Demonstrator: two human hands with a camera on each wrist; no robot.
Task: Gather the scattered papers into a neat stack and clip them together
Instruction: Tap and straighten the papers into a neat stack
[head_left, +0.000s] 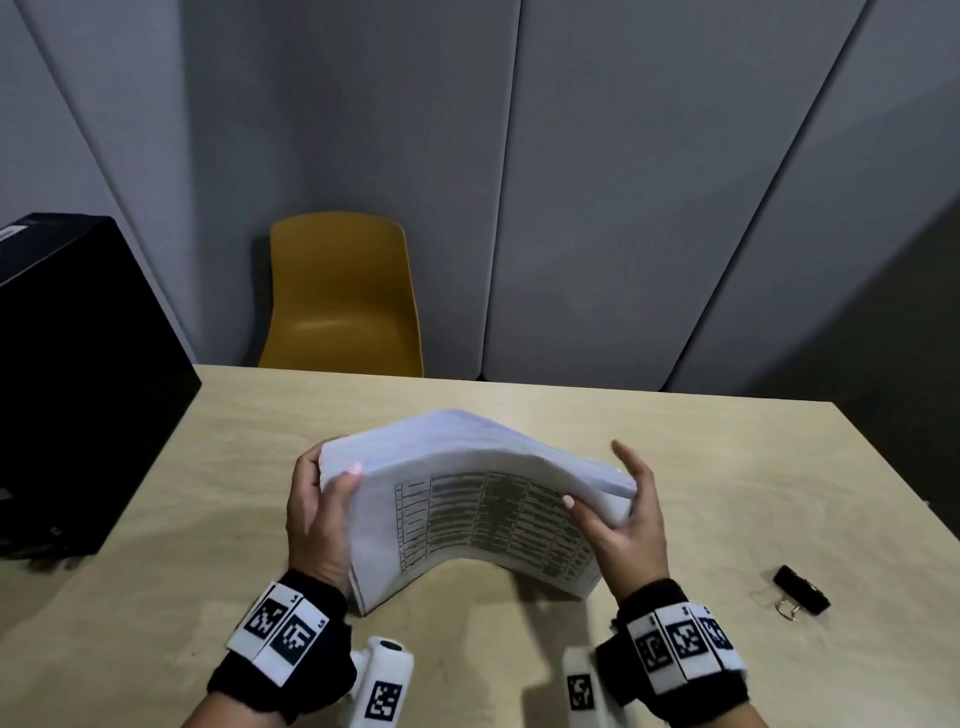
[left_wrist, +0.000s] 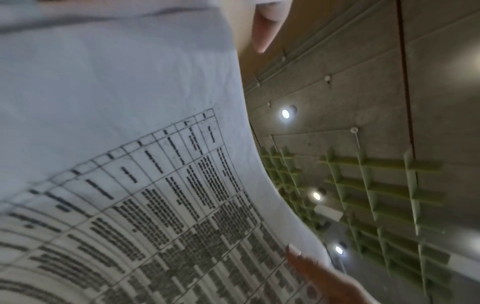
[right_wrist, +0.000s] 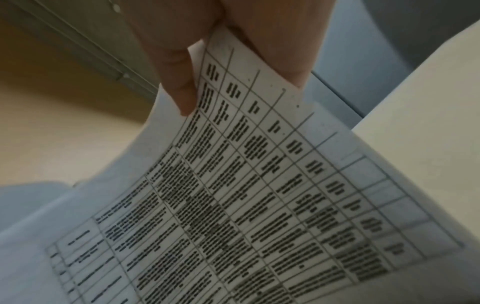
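Note:
A thick stack of white papers (head_left: 478, 499) stands on its lower edge on the table, bowed upward in the middle, with a printed table facing me. My left hand (head_left: 317, 514) grips its left side, thumb on the front sheet. My right hand (head_left: 628, 514) holds the right side, thumb on the front, fingers extended behind. The left wrist view shows the printed sheet (left_wrist: 130, 185) close up and the right thumb (left_wrist: 311, 267) on it. In the right wrist view, the thumb (right_wrist: 179, 82) presses the sheet (right_wrist: 259, 195). A black binder clip (head_left: 800, 590) lies on the table right of my right wrist.
The light wooden table (head_left: 727, 467) ends at a far edge with a yellow chair (head_left: 340, 296) behind it. A black box (head_left: 67, 374) stands at the table's left edge. Grey wall panels rise behind.

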